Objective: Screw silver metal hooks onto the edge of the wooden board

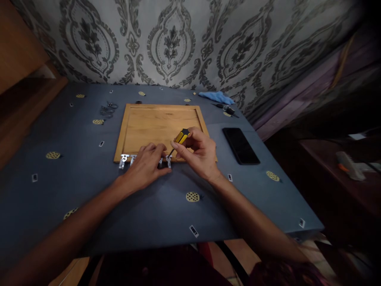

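A flat wooden panel (157,123) with a raised border lies on the blue-grey table (59,190). Along its near edge sits a row of small silver metal hooks (123,160). My left hand (147,166) lies curled over the middle of that row, fingertips pressing a hook at the panel's edge. My right hand (198,153) is closed round a yellow-and-black screwdriver (181,138), whose thin shaft slants down-left to the hook by my left fingertips.
A black phone (240,145) lies right of the panel. A blue cloth (216,96) and another small screwdriver (226,108) sit at the far right. Loose metal rings (107,109) lie at the far left. Patterned wallpaper rises behind the table.
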`<state>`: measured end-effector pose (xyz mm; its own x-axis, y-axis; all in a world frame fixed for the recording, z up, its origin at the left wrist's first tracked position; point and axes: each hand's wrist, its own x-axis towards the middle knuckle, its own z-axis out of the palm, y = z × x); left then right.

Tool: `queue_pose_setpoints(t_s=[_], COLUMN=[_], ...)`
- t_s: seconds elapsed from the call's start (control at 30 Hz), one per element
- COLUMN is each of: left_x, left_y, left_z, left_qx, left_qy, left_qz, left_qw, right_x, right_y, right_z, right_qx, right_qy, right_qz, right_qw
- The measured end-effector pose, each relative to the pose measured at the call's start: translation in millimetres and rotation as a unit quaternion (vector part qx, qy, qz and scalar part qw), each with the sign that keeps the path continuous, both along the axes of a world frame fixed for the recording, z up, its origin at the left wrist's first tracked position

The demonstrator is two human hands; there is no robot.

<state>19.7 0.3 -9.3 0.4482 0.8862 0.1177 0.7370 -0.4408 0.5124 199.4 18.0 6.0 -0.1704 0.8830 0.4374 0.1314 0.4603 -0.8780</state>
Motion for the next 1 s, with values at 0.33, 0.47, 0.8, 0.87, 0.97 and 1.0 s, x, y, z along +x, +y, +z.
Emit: queue_pose_setpoints(t_s=[0.33, 0.47, 0.8, 0.87, 0.97, 1.0], left_x=[-1, 0, -2, -1, -1, -1], left_y=[-1, -1, 0, 0, 0, 0], left_z=[0.3, 0.6, -1.3, -0.6, 0.4, 0.5], left_qx=[0.001, -0.011, -0.008, -0.008, -0.010, -0.009], left_qy=[0.008, 0.004, -0.006, -0.005, -0.007, -0.008], left_qz=[0.007, 0.009, 0.003, 0.005, 0.003, 0.002], left_qw=[1.000, 1.000, 1.000, 1.000, 1.000, 1.000], right_x=[8, 9, -2, -5, -5, -3], right_y=[2, 4, 7, 8, 12, 13], right_z=[6.7, 7.8, -1.6, -1.8, 4.3, 7.6], right_qx=[-0.011, -0.025, -0.038, -0.041, -0.057, -0.064], right_qy=[-0.024, -0.013, 0.021, 0.031, 0.038, 0.033], right_qz=[0.034, 0.043, -0.012, -0.015, 0.019, 0.040], right_qw=[0.999, 0.999, 0.999, 0.999, 0.997, 0.997])
